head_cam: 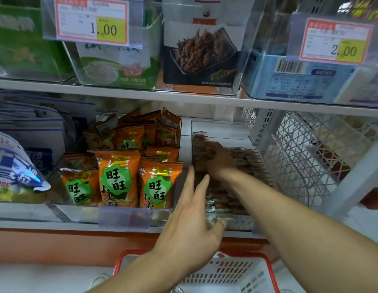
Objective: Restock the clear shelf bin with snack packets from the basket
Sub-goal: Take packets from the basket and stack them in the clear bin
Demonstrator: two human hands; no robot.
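Observation:
The clear shelf bin (223,123) stands on the lower shelf and holds several thin brown snack packets (247,161) in rows. My right hand (220,160) reaches deep into the bin, its fingers curled over a bunch of the brown packets at the back left. My left hand (190,220) lies with straight fingers against the outside of the bin's left wall, the thumb touching its front corner. Below the shelf is the white basket with a red rim (269,269); my arms hide most of its inside.
A neighbouring clear bin of orange snack bags (118,174) stands just left of my left hand. A white wire rack (300,157) borders the bin on the right. Blue-white bags (13,166) sit at far left. The upper shelf (184,96) with price tags overhangs.

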